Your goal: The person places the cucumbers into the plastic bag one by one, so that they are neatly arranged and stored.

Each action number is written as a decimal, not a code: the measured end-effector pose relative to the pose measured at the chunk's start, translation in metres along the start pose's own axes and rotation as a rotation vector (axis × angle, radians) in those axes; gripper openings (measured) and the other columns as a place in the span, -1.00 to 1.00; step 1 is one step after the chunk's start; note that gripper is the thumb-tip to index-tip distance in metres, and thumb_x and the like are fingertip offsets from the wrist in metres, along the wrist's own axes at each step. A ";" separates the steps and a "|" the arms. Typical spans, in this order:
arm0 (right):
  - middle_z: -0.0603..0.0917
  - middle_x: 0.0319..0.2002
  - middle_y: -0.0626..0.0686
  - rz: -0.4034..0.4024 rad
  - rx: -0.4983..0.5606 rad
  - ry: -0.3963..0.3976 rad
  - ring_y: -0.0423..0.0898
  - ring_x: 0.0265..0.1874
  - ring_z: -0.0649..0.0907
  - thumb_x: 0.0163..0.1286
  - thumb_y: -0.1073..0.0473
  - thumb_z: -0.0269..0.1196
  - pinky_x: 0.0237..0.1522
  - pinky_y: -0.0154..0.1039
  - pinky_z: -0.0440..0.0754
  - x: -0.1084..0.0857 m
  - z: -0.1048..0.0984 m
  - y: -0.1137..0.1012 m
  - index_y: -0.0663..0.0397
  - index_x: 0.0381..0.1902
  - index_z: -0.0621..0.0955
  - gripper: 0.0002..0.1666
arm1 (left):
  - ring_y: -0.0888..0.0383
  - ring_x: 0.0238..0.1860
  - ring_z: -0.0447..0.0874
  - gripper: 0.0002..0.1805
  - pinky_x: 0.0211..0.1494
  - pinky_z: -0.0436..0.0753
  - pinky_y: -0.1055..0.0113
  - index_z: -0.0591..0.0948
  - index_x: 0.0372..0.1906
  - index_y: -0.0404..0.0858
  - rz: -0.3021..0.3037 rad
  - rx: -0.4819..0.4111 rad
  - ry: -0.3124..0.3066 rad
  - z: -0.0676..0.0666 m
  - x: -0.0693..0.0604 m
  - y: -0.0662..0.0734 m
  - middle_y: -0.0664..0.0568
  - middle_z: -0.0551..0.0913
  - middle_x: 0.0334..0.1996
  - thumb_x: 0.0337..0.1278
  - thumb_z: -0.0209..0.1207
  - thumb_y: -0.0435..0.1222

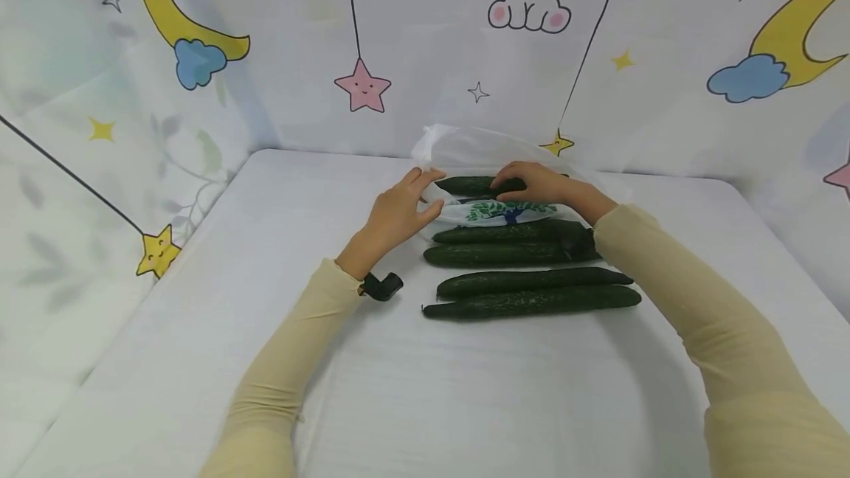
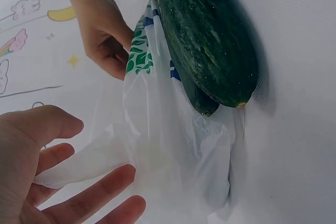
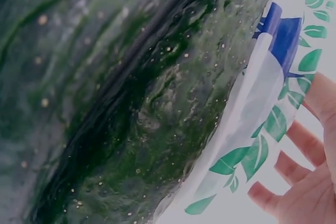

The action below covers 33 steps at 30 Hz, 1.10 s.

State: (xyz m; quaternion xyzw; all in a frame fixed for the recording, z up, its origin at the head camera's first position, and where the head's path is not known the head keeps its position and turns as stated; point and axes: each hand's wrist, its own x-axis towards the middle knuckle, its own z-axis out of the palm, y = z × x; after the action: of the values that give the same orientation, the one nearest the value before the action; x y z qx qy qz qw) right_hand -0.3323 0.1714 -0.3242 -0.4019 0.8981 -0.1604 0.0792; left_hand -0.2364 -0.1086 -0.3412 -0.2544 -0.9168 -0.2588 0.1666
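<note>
Inside a white plastic bag (image 1: 488, 142) with a green leaf print, a cucumber (image 1: 458, 185) lies at the back of the table. My right hand (image 1: 538, 183) reaches over it from the right, its bent fingers and thumb about the cucumber; the bag's flap partly hides this grip in the right wrist view. At the bag's left end is my left hand (image 1: 398, 205), fingers spread, touching the thin plastic (image 2: 89, 163). Two more cucumbers (image 1: 498, 254) lie just in front of the printed flap, side by side.
Nearer the front, another pair of cucumbers (image 1: 538, 302) lies parallel on the white table (image 1: 465, 389). A black wrist camera (image 1: 383, 287) sits by the left sleeve. Behind the table hangs a cloth (image 1: 432, 35) printed with moons and stars.
</note>
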 end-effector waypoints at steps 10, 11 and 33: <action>0.53 0.15 0.30 0.013 0.075 0.006 0.25 0.22 0.45 0.38 0.22 0.26 0.25 0.18 0.35 -0.011 -0.001 -0.003 0.30 0.08 0.61 -0.64 | 0.03 -0.31 0.66 -0.51 -0.52 0.50 0.21 0.47 0.31 -0.19 -0.025 -0.008 -0.009 -0.001 0.000 0.000 -0.13 0.55 0.00 0.33 0.14 -0.18; 0.53 0.16 0.30 0.014 0.081 0.006 0.25 0.22 0.45 0.38 0.21 0.25 0.24 0.18 0.36 -0.012 -0.001 -0.004 0.29 0.08 0.61 -0.63 | 0.03 -0.31 0.66 -0.51 -0.51 0.51 0.21 0.47 0.32 -0.18 -0.029 -0.006 -0.012 -0.001 0.000 0.000 -0.13 0.55 0.00 0.33 0.14 -0.18; 0.58 0.07 0.23 -0.062 0.123 0.003 0.18 0.09 0.53 0.38 0.20 0.27 0.11 0.16 0.47 -0.034 -0.001 -0.024 0.27 0.11 0.61 -0.61 | 0.02 -0.28 0.62 -0.54 -0.34 0.55 0.19 0.52 0.26 -0.22 -0.029 -0.074 0.020 -0.003 0.001 0.000 -0.12 0.64 -0.14 0.28 0.18 -0.27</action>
State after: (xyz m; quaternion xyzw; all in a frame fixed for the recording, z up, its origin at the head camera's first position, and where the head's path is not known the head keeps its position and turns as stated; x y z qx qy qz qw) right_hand -0.2934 0.1820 -0.3141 -0.4235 0.8738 -0.2184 0.0975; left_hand -0.2367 -0.1100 -0.3379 -0.2446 -0.9086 -0.2972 0.1623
